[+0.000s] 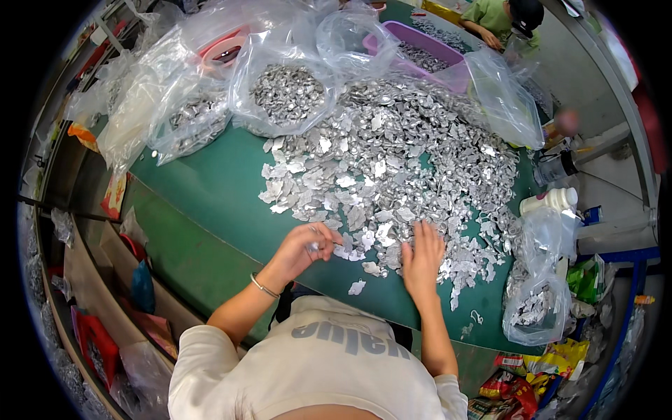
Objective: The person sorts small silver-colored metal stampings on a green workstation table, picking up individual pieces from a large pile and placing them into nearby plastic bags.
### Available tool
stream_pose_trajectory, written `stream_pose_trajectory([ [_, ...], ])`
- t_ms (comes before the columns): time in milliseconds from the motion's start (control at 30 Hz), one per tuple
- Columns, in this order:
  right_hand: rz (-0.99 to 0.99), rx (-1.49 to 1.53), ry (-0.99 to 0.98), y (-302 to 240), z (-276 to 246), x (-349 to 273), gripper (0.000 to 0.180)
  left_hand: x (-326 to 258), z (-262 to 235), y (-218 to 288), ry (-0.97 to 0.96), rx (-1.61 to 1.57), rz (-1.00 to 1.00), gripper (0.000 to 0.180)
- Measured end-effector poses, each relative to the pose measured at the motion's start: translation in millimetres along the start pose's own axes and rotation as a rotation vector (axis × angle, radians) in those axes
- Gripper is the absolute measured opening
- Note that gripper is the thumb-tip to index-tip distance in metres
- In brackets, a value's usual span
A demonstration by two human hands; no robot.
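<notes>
A wide heap of small, flat silvery metal pieces [392, 161] spreads over the green tabletop [203, 189] in front of me. At the heap's near left edge, my left hand [308, 246] is closed, its fingers curled in, with a silvery glint between them that looks like small metal pieces; their exact shape is hidden. My right hand [423, 257] lies palm down at the near edge of the heap, fingers stretched forward and touching the pieces, thumb apart. One loose metal piece [357, 287] rests by itself on the table between my hands, close to the front edge.
Clear plastic bags of metal parts [287, 94] stand at the far left, beside a purple bin [451, 73]. On the right are a white bottle [549, 201] and another bag of pieces [535, 308]. A co-worker [500, 21] in green sits at the far right.
</notes>
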State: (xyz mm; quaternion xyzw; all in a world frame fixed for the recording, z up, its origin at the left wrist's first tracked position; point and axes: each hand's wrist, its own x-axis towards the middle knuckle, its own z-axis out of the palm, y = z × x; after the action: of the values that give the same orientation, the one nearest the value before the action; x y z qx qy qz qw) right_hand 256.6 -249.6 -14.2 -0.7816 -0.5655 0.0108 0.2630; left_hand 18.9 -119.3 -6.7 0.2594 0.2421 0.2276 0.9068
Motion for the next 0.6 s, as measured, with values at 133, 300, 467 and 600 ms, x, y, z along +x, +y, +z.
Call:
stream_pose_trajectory([
  [133, -0.058, 0.035, -0.102, -23.9, 6.9, -16.5, 0.048, -0.4, 23.5, -4.6, -0.142, 0.49, -0.098, 0.015],
  [300, -0.178, 0.164, -0.176, -35.9, 4.7, -29.6, 0.041, 8.9, 30.4, -32.5, -0.245, 0.936, -0.006, 0.022],
  [467, -0.159, 0.432, -0.123, -25.2, -0.5, -31.2, 0.022, 19.4, 21.4, -27.5, -0.026, 0.959, 0.025, 0.03],
  [600, 0.07, 0.169, 0.127, -0.4, -19.9, -4.2, 0.018, 15.3, 13.4, -22.6, 0.11, 0.889, 0.208, 0.032],
])
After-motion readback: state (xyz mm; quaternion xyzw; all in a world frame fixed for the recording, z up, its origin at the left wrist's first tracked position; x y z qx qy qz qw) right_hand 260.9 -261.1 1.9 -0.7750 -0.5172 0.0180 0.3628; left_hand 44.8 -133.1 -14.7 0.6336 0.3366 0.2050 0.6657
